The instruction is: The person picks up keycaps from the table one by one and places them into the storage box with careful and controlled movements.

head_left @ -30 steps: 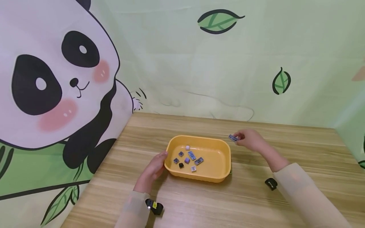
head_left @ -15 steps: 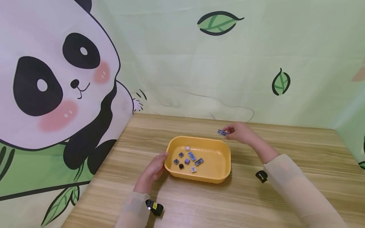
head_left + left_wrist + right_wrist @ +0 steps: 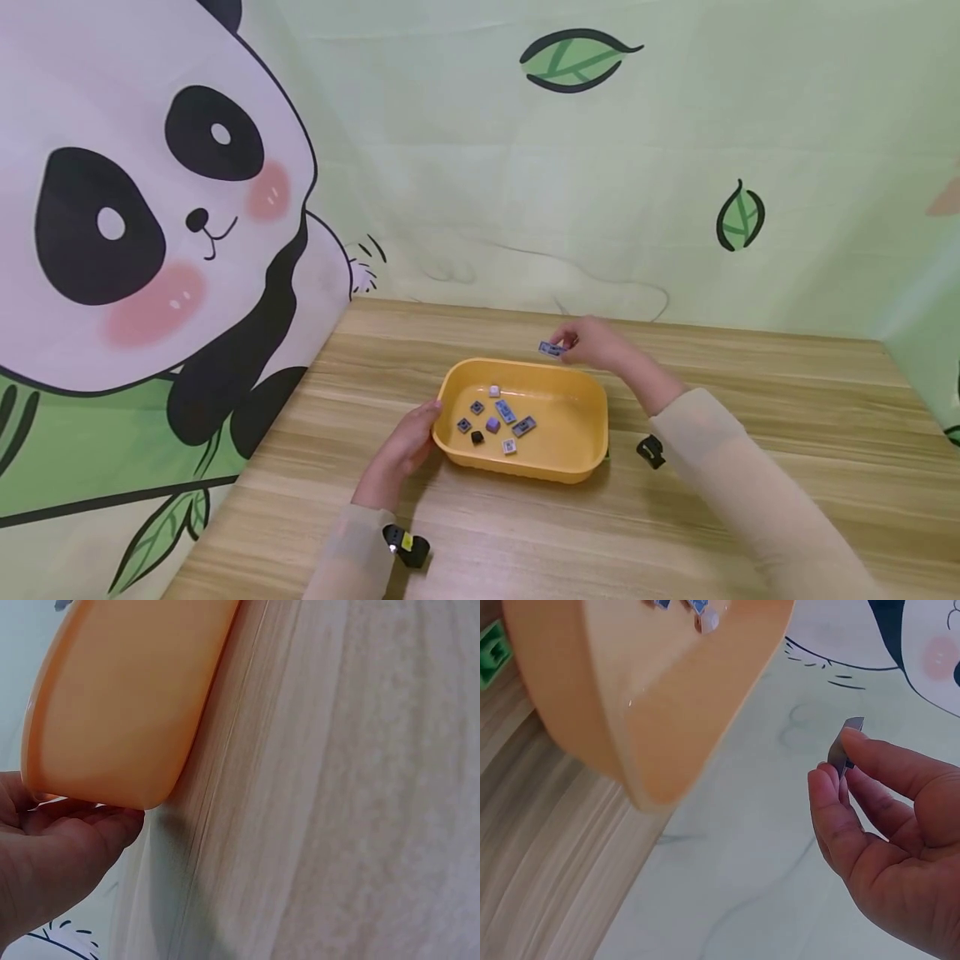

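The yellow plastic basin stands on the wooden table with several small keycaps inside: a blue one, a purple one, a black one, plus white and grey ones. My left hand holds the basin's left end; in the left wrist view, its fingers lie against the outer wall near the rim. Beyond the far rim, my right hand pinches a long grey keycap between thumb and fingertips. The right wrist view shows that keycap edge-on, apart from the basin.
A green block-like piece is by the basin's right outer side, mostly hidden in the head view. The table meets a pale green cloth backdrop with a printed panda and leaves. Black wrist cameras sit under both sleeves.
My right hand has moved left with the pinched grey keycap, from beyond the basin's right corner to behind its far rim. The left hand and basin have stayed put.
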Action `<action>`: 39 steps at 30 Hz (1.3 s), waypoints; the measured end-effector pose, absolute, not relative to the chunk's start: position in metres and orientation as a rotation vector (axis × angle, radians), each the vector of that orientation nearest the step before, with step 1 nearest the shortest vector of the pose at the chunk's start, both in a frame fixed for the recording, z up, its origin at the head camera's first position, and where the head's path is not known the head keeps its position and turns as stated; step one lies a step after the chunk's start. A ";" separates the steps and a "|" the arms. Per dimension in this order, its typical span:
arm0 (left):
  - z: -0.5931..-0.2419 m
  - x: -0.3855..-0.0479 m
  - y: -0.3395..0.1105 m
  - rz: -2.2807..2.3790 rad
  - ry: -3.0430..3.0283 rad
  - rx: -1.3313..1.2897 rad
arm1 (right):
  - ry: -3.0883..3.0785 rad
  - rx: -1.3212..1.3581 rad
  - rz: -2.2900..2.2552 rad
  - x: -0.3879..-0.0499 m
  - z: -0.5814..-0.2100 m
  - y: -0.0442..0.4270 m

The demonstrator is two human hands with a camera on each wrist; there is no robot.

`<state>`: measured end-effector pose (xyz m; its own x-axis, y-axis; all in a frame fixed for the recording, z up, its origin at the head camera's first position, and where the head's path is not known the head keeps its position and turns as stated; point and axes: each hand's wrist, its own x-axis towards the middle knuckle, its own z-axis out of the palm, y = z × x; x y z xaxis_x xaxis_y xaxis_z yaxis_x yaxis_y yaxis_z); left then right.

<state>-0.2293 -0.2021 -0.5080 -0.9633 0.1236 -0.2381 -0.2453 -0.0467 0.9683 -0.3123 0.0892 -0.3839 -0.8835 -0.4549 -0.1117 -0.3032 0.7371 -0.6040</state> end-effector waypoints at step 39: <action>-0.506 -0.227 -0.204 2.086 1.977 -0.105 | 2.613 -0.569 -0.652 -0.318 -0.426 0.021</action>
<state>-0.2274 -0.2037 -0.5059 -0.9623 0.1414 -0.2323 -0.2396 -0.0365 0.9702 -0.3176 0.0210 -0.4261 -0.8429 -0.4677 -0.2659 -0.2881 0.8098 -0.5111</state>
